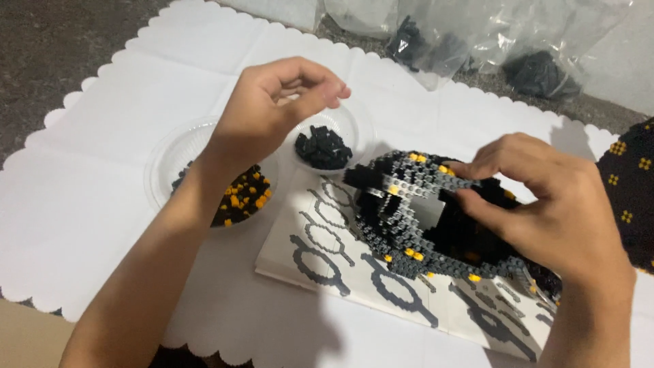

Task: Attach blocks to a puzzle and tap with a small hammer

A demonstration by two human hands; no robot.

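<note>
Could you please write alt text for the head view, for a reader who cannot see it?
The right hand grips a grey, black and yellow brick model resting on an instruction booklet. The left hand hovers, fingers pinched, above a small clear bowl of black bricks.

There is only one view, from a camera worn on the person's head. It looks down and forward, from above and close in. The two forearms come up from the bottom edge, so the person sits at the near side. The left hand (272, 109) and right hand (552, 204) fill the middle. The white scalloped paper mat (88, 204) on the counter takes up most of the picture, and its far edge shows at the top. The clear plastic bags (477, 34) lie farthest away.
</note>
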